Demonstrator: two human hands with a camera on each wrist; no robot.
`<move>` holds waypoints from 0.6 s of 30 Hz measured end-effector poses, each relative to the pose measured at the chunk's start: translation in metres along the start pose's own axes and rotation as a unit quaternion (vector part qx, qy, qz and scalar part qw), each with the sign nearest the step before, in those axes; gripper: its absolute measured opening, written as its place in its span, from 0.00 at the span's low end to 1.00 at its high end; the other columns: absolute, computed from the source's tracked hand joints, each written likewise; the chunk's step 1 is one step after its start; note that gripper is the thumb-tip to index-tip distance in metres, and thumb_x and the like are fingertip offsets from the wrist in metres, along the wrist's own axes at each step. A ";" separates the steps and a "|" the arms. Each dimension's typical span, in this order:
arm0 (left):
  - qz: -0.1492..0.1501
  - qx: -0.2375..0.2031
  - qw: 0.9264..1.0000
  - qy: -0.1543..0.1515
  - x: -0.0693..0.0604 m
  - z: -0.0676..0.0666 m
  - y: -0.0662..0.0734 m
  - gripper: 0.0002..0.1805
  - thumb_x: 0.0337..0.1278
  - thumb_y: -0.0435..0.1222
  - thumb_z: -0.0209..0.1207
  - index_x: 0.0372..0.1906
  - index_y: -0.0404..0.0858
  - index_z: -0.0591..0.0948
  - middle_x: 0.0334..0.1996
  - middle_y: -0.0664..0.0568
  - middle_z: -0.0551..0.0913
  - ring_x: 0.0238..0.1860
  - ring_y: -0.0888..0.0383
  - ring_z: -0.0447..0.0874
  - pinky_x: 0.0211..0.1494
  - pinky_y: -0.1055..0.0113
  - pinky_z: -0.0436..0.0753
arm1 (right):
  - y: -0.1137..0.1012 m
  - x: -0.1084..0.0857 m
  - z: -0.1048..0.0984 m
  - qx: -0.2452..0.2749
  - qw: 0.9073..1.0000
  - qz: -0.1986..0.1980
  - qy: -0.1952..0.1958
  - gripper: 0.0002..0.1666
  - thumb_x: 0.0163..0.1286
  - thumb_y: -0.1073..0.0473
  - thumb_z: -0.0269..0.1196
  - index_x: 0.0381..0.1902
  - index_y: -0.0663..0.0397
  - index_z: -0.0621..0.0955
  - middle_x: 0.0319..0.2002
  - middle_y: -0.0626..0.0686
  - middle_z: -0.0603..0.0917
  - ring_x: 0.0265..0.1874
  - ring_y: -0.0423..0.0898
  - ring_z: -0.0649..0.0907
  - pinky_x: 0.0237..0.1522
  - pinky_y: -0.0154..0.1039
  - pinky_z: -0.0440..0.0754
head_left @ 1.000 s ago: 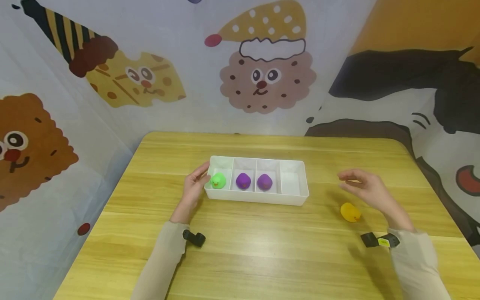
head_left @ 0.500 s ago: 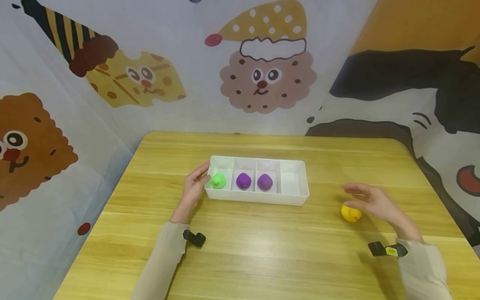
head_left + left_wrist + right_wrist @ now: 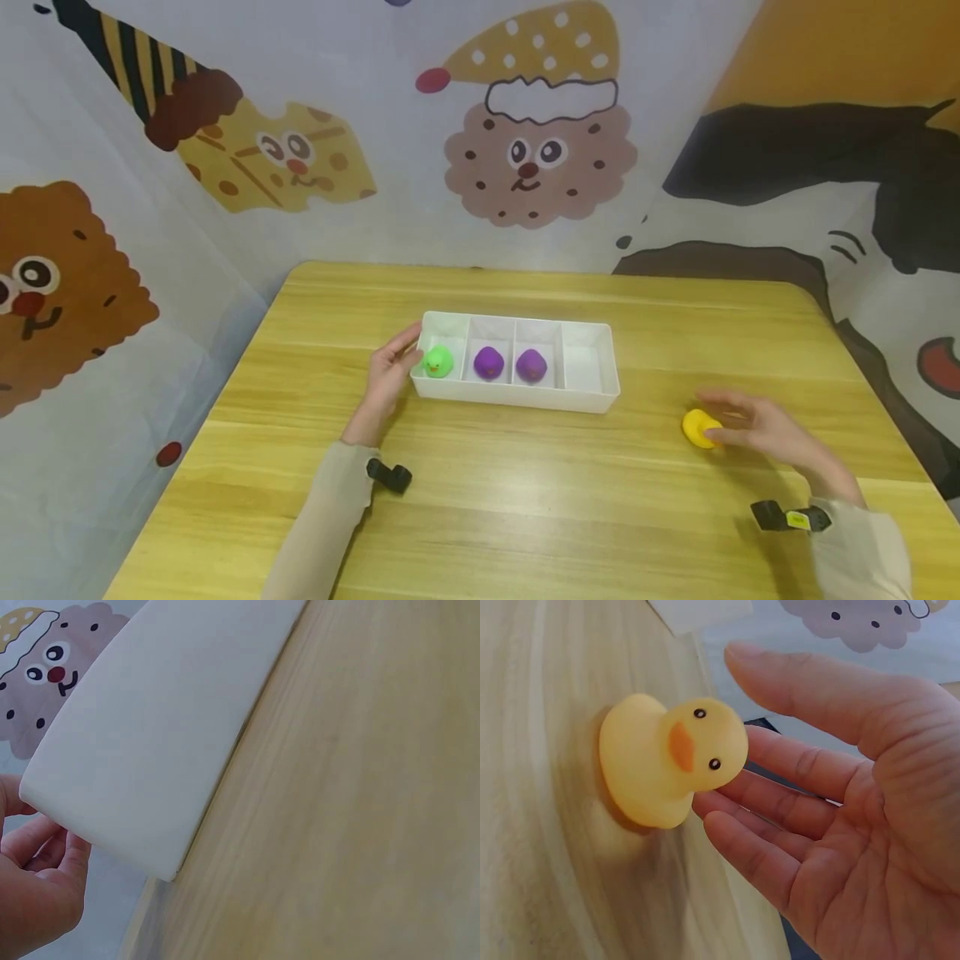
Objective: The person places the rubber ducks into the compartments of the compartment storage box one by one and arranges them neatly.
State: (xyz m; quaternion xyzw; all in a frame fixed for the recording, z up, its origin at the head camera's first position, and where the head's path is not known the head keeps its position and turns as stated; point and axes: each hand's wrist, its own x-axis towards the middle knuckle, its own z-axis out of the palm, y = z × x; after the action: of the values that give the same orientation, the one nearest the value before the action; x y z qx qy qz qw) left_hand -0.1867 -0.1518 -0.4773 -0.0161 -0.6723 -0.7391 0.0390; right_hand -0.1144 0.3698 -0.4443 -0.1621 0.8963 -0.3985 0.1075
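Observation:
A yellow rubber duck (image 3: 697, 427) (image 3: 671, 761) sits upright on the table to the right of a white divided box (image 3: 517, 397). My right hand (image 3: 772, 432) (image 3: 840, 795) is spread around the duck's head side, thumb on one side and fingers on the other; in the right wrist view a gap shows between thumb and duck. My left hand (image 3: 386, 375) (image 3: 45, 877) holds the box's left end, thumb at the rim. A green duck (image 3: 438, 362) lies in the leftmost compartment, and two purple ducks (image 3: 489, 363) occupy the middle ones, one each.
The wooden table (image 3: 525, 500) carries the box near its middle. Behind it hangs a white cloth (image 3: 405, 233) printed with cartoon food. Black wrist cameras (image 3: 787, 517) are strapped on both wrists.
My right hand has come down and slightly to the right, from above the yellow duck to around it. My left hand and the box have stayed in place.

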 end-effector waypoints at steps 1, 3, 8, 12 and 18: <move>0.000 0.001 1.000 -0.001 0.000 0.000 0.000 0.22 0.59 0.22 0.51 0.61 0.28 0.71 0.64 0.43 0.69 0.66 0.53 0.64 0.66 0.66 0.69 | 0.001 -0.001 0.001 0.002 1.000 0.001 -0.003 0.34 0.61 0.59 0.66 0.61 0.68 0.69 0.58 0.70 0.72 0.52 0.32 0.74 0.46 0.22 0.76; 0.001 0.004 1.000 -0.005 0.000 0.000 0.000 0.22 0.60 0.22 0.50 0.61 0.28 0.71 0.64 0.43 0.69 0.66 0.53 0.64 0.67 0.65 0.68 | 0.002 -0.002 0.001 0.002 1.000 0.000 -0.009 0.34 0.62 0.60 0.65 0.61 0.70 0.68 0.58 0.71 0.72 0.54 0.41 0.76 0.46 0.23 0.77; 0.001 0.005 1.000 -0.005 -0.001 0.000 0.001 0.22 0.60 0.22 0.50 0.61 0.29 0.71 0.64 0.43 0.69 0.66 0.53 0.64 0.67 0.65 0.68 | 0.005 -0.002 0.002 0.000 1.000 0.006 -0.010 0.32 0.62 0.59 0.65 0.60 0.69 0.70 0.58 0.70 0.72 0.52 0.37 0.76 0.45 0.25 0.78; 0.001 0.004 1.000 -0.003 -0.001 0.000 0.000 0.22 0.60 0.22 0.51 0.61 0.29 0.71 0.64 0.43 0.69 0.66 0.53 0.64 0.67 0.66 0.68 | 0.008 -0.002 0.003 0.000 1.000 0.012 -0.008 0.32 0.61 0.58 0.66 0.60 0.67 0.71 0.57 0.69 0.73 0.48 0.25 0.73 0.44 0.25 0.79; 0.001 0.006 1.000 -0.004 0.000 -0.001 -0.001 0.22 0.60 0.22 0.51 0.61 0.30 0.71 0.64 0.44 0.69 0.65 0.53 0.65 0.66 0.66 0.69 | 0.010 -0.002 0.003 0.007 1.000 0.019 -0.019 0.32 0.61 0.60 0.65 0.60 0.69 0.70 0.56 0.72 0.73 0.45 0.25 0.75 0.39 0.27 0.81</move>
State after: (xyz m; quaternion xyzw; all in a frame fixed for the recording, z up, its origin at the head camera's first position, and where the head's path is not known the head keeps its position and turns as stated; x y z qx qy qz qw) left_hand -0.1870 -0.1524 -0.4784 -0.0197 -0.6766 -0.7352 0.0368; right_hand -0.1135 0.3744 -0.4535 -0.1517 0.8944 -0.3993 0.1328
